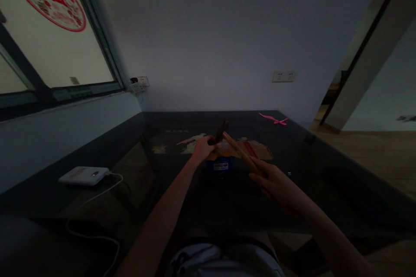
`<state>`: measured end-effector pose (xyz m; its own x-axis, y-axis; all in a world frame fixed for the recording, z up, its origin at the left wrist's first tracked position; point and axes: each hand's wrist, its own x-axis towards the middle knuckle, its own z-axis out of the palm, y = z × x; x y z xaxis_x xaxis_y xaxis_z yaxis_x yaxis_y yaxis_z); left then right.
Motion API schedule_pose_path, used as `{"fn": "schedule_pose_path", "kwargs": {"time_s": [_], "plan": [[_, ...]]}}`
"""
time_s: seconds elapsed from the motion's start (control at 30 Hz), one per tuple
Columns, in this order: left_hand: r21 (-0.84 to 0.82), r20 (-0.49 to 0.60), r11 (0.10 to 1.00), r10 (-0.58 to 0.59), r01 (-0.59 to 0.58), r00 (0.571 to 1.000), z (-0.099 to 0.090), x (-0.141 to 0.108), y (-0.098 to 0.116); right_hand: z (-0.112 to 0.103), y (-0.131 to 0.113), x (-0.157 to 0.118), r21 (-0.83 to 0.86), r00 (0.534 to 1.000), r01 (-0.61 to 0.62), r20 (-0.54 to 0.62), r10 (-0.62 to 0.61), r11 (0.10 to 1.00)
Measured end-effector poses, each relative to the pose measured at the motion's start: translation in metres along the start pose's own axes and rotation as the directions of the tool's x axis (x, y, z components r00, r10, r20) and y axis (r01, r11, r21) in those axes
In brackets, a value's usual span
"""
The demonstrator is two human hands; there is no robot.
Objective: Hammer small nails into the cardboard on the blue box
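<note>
My left hand point(203, 149) is closed at the lower end of a dark, narrow object point(222, 130) that stands up at a tilt; its kind is too dim to make out. My right hand point(271, 179) grips a brown wooden stick point(242, 153) by its near end. The stick slants up and left, its far tip close to the dark object; whether they touch I cannot tell. Below the two hands sits a small blue box point(221, 165) with a pale label. Between them, above the box, something yellowish and partly see-through point(224, 147) shows, partly hidden by the stick.
Behind the right hand lies a brown cardboard piece point(260, 150) with a red stripe. A white power bank point(85, 175) with a white cable is on the left of the dark tabletop point(182, 194). Pink ribbon point(274, 119) lies at the far right, near the wall.
</note>
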<state>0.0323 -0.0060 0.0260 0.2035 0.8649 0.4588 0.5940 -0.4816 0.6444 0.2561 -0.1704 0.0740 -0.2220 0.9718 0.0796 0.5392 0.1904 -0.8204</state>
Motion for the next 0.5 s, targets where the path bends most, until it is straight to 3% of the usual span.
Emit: {"fn": "schedule_pose_path", "kwargs": {"time_s": [0.23,0.5], "plan": [[-0.016,0.021,1.0,0.002,-0.002,1.0,-0.002,-0.0016,0.0054,0.0015,0.0001,-0.0025,0.095,1.0,-0.001,-0.015,0.002,0.995],[-0.005,0.005,1.0,0.024,-0.024,1.0,0.0,-0.0007,-0.0005,0.0022,0.0021,-0.0015,0.052,1.0,-0.005,-0.019,0.006,0.999]]}}
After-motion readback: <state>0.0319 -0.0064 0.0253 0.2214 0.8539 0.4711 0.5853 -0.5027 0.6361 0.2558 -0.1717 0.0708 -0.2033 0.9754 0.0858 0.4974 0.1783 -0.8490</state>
